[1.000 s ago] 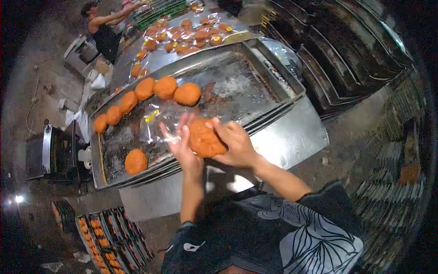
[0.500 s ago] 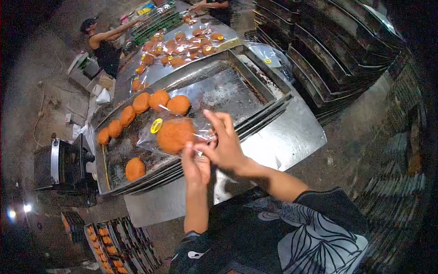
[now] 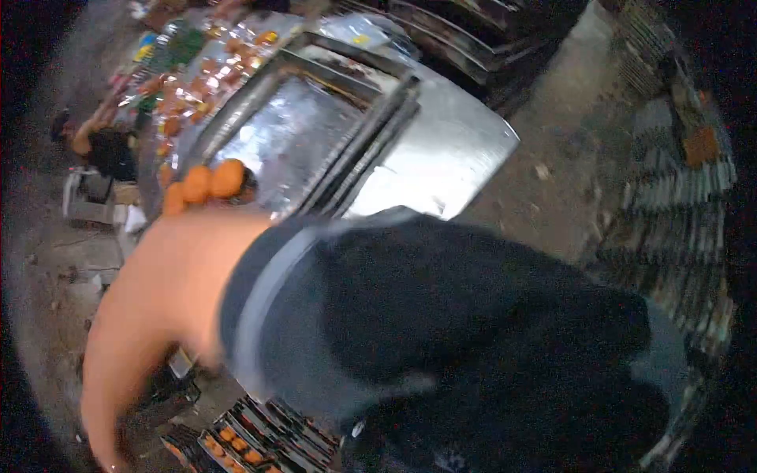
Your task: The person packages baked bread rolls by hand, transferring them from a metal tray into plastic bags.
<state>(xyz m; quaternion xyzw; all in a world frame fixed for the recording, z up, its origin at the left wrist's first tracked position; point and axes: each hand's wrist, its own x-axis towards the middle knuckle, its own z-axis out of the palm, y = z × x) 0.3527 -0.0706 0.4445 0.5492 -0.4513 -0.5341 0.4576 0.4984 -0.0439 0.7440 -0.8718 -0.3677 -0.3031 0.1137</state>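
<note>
A bare bent arm (image 3: pixel 158 292) with a dark short sleeve (image 3: pixel 315 284) crosses close in front of the camera, blurred by motion. It looks like my right arm, with the elbow to the left and the forearm running down to the lower left edge. Neither of my hands shows clearly, and whatever they hold is out of sight. Behind the arm, several round orange-brown buns (image 3: pixel 227 179) sit along the left side of a large metal baking tray (image 3: pixel 315 118). The arm covers the tray's near part.
Buns in clear bags (image 3: pixel 209 83) lie on the table beyond the tray. A green crate (image 3: pixel 185 46) stands at the far left, near another person (image 3: pixel 110 150). Stacked dark trays (image 3: pixel 441 31) rise at the back. A rack of buns (image 3: pixel 233 449) is below.
Both hands and the bagged bun between them have gone from view. An arm has swung up across the camera, and the view has turned, shifting the table up and left.
</note>
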